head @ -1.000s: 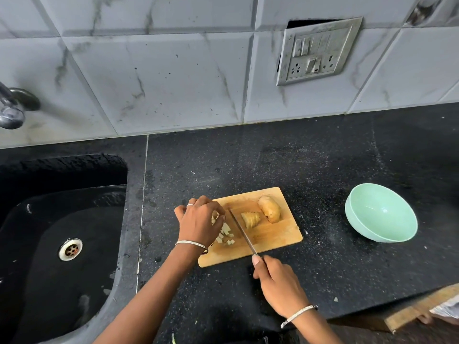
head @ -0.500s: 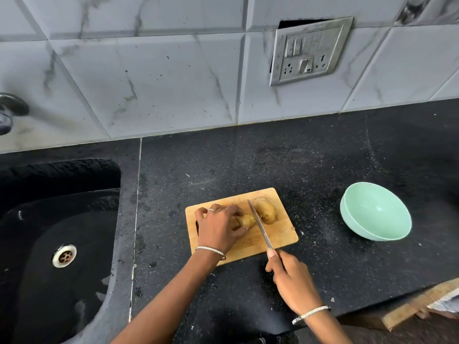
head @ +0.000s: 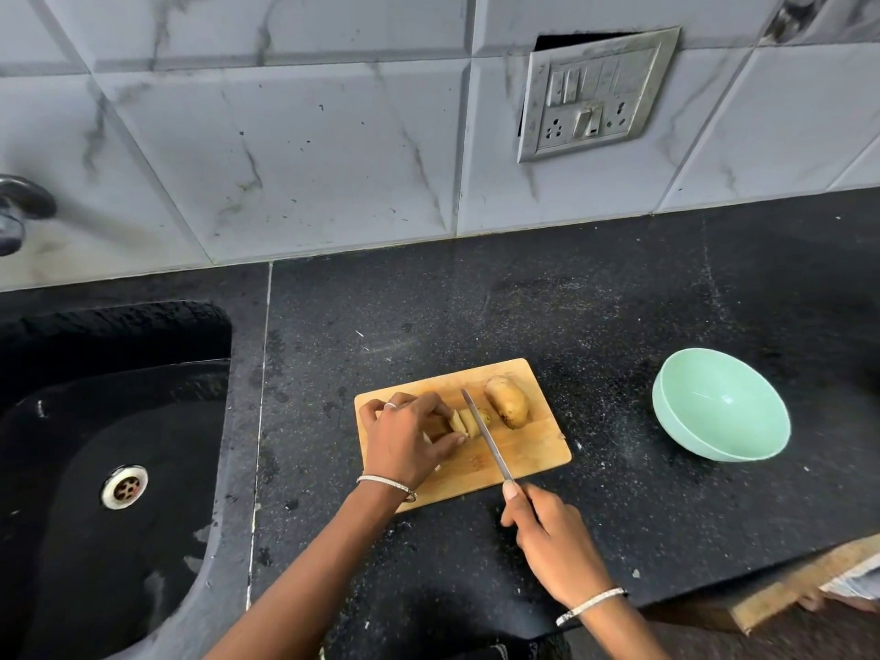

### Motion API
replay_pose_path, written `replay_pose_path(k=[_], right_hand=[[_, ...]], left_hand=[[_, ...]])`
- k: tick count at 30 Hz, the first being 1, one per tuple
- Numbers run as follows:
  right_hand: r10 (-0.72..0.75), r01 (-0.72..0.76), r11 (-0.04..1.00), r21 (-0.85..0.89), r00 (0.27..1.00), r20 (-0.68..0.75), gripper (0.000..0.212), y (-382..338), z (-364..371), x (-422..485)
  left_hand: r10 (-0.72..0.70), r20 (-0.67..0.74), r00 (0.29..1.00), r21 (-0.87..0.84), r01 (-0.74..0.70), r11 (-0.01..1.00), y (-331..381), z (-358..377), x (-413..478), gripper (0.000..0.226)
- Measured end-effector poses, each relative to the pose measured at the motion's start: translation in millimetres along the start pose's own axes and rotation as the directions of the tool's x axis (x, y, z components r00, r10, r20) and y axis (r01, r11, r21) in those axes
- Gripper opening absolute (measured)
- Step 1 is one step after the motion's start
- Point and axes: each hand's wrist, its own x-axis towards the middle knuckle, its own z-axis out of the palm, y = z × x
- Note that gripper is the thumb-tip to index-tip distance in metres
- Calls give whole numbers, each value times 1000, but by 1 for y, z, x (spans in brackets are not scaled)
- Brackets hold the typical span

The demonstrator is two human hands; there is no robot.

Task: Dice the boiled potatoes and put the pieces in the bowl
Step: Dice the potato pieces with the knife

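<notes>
A wooden cutting board (head: 528, 450) lies on the black counter. On it, my left hand (head: 407, 438) presses down on a potato half (head: 469, 421) that shows slices at its cut end. My right hand (head: 547, 535) grips the handle of a knife (head: 485, 438), whose blade rests across the potato half just right of my left fingers. A whole unpeeled potato (head: 507, 402) lies at the board's far right corner. The diced pieces are hidden under my left hand. A mint-green bowl (head: 721, 412) sits to the right of the board and looks empty.
A black sink (head: 109, 445) with a steel drain fills the left side, with a tap (head: 19, 207) above it. A tiled wall with a switch plate (head: 595, 95) stands behind. The counter's front edge runs at lower right, with a wooden piece (head: 800, 583) beyond it.
My left hand moved right from the diced pile onto the potato half. The knife shifted right and now sits across that half, which shows fresh slices.
</notes>
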Motion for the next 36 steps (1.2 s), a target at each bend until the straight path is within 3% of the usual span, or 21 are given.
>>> replay_pose_path(k=[13,19,28,36], right_hand=[[-31,37,990,-139,999,42,45,-14,10,-7],[12,-1,983,-186,998,59,47,-20,24,-7],[65,-51,980,-190,996,67,39,-28,32,-4],[127,-104,953,-286,990,62,47,-44,31,5]], left_hand=[[-38,50,998,79,34,996,1,-12,-2,49],[-61,81,995,185,45,982,2,-8,2,40],[-84,73,994,162,71,984,4,-4,3,34],[-112,71,991,136,102,985,4,-5,4,30]])
